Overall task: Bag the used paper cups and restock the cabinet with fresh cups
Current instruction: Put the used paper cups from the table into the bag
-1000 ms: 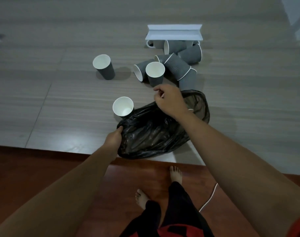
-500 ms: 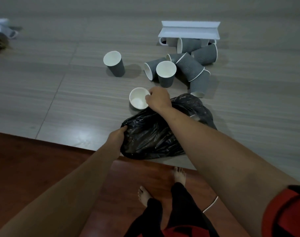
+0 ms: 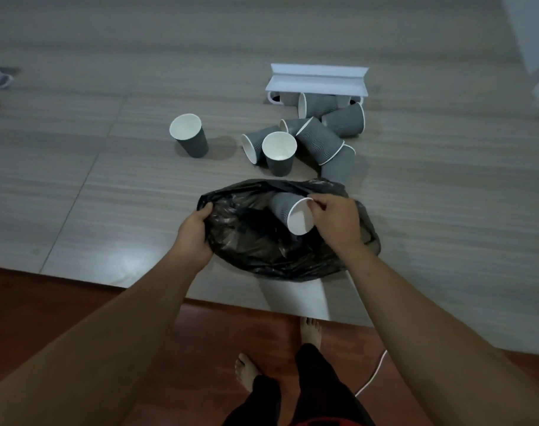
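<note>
A black plastic bag lies open on the grey table near its front edge. My left hand grips the bag's left rim. My right hand pinches the rim of a grey paper cup, tilted with its base pointing into the bag's mouth. Behind the bag an upright grey cup stands among several grey cups lying on their sides. Another upright grey cup stands alone to the left.
A white folded card stand sits behind the cup pile, with white mugs partly hidden under it. The table's front edge meets a red-brown floor. My bare feet and a white cable are below.
My right hand picked the upright cup beside the bag off the table and carried it, tipped, over the bag's mouth. My left hand pulled the bag's rim wider.
</note>
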Available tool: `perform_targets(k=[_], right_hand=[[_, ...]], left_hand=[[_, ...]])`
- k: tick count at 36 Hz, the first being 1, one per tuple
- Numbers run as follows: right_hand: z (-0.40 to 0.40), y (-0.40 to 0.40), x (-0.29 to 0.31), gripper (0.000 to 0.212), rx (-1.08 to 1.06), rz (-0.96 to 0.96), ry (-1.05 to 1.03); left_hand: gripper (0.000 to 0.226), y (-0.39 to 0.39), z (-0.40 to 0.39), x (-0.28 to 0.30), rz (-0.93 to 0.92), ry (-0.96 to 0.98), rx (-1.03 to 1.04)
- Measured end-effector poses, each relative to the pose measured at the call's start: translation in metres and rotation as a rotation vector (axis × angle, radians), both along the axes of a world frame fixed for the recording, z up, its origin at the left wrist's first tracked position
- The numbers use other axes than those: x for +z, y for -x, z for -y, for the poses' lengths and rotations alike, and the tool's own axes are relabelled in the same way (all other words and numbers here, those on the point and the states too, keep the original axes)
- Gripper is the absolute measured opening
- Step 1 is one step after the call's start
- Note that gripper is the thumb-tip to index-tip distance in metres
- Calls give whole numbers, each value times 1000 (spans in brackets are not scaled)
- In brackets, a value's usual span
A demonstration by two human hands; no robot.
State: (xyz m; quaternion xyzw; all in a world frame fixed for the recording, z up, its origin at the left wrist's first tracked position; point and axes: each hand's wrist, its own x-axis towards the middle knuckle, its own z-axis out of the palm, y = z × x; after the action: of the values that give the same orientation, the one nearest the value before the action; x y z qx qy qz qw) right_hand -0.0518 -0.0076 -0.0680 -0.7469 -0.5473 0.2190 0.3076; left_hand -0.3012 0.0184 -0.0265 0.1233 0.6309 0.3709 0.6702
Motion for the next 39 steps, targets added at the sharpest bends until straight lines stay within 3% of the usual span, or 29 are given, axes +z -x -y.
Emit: perform_targets(k=[2, 8, 13, 16, 19, 22, 27, 32, 39], right_hand=[[-5, 1, 2, 24, -6, 133, -24], [-14, 0, -5, 25, 261, 415, 36], [-11, -17, -6, 48, 475, 235, -19], [-15, -31, 4, 47, 274, 30, -163], [-35, -47, 12, 41, -94, -64, -163], [-62, -57, 18, 50, -388, -129, 37], [-90, -68, 15, 72, -417, -241, 414], [-110, -65, 14, 81, -174, 92, 218], [-144, -62, 3, 90, 71, 318, 251]], left_hand=[[38, -2, -1, 2, 27, -18, -12], [40, -4, -2, 5, 121, -58, -54], [33, -6, -5, 11, 179, -87, -80], [29, -11, -8, 13, 178, -85, -101], [29, -18, -13, 15, 173, -90, -113], [32, -25, -16, 16, 175, -109, -126], [34, -38, -20, 20, 173, -130, -132], [34, -44, -26, 20, 164, -123, -123], [33, -52, -33, 17, 163, -110, -99]])
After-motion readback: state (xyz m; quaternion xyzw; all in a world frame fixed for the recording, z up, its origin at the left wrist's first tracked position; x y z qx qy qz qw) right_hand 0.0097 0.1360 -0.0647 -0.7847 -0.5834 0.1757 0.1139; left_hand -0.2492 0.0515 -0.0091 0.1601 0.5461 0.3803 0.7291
